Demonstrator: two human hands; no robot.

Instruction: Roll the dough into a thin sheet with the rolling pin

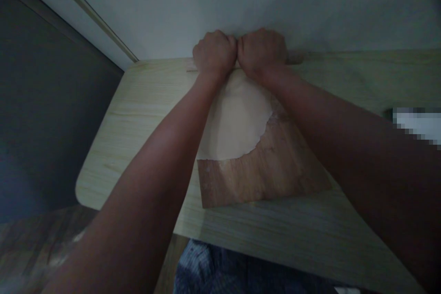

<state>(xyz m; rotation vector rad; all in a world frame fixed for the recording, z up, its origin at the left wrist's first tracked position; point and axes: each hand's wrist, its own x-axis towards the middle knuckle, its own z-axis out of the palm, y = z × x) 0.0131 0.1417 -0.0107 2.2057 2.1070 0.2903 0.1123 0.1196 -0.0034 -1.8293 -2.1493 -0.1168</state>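
Observation:
A thin, pale sheet of rolled dough with a ragged near edge lies on a brown wooden board. At the far end of the board, both hands are closed side by side, their thumbs nearly touching. My left hand and my right hand are wrapped round a wooden rolling pin, of which a short end sticks out to the right. Most of the pin is hidden under the fists. My forearms cover the sides of the dough and part of the board.
The board rests on a light wood-grain table with rounded left corners. A pale wall rises directly behind the hands. At the right is a blurred-out white object. Blue patterned cloth shows below the table's front edge.

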